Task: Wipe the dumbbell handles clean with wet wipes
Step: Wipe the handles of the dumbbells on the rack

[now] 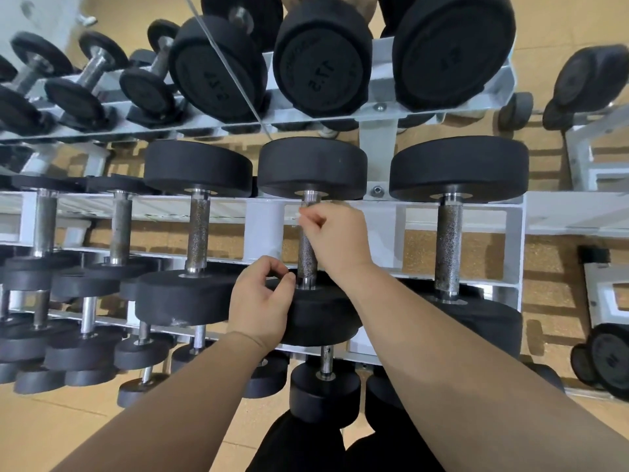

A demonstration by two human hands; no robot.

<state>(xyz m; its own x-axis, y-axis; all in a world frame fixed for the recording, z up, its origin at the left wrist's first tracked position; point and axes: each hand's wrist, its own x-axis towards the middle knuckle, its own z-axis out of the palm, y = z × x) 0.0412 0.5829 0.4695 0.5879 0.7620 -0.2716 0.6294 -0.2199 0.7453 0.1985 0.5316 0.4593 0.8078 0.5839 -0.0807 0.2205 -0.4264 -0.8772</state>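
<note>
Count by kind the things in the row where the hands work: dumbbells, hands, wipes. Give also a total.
5 dumbbells
2 hands: left hand, right hand
1 wipe, only a white corner showing at the right hand's fingers
Total: 8

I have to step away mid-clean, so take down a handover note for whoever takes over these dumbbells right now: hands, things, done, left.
Right hand: fingers curled at the top of the middle handle, pinching a small white wipe.
Left hand: curled by that handle's lower end, resting on the near head; whether it holds anything cannot be told.
Done: unclear; no handle shows whether it has been wiped.
Left: finish this handle, then the neighbouring handles on the rack.
</note>
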